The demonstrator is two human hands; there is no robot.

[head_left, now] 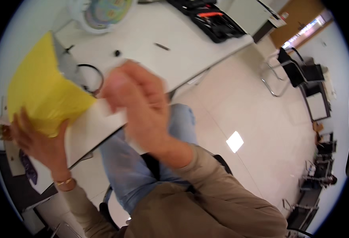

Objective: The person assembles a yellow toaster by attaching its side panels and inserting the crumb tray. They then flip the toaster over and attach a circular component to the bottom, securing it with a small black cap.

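A bulky yellow plastic package (39,85) stands at the left of the white table (142,55), and its grey side faces right. My left hand (41,144) grips its near end, the fingers spread on one side and the thumb on the other. A thin black cable (95,69) curves out beside the grey side. My right hand (140,101) is raised over the table edge, right of the package, its fingers curled together. Motion blurs it, and whatever its fingers hold cannot be made out.
On the table lie a small black round piece (117,52), a thin dark stick-like piece (161,46) and an open black tool case (212,20). A white-rimmed round container (103,14) stands at the back. Black chairs (293,67) stand to the right.
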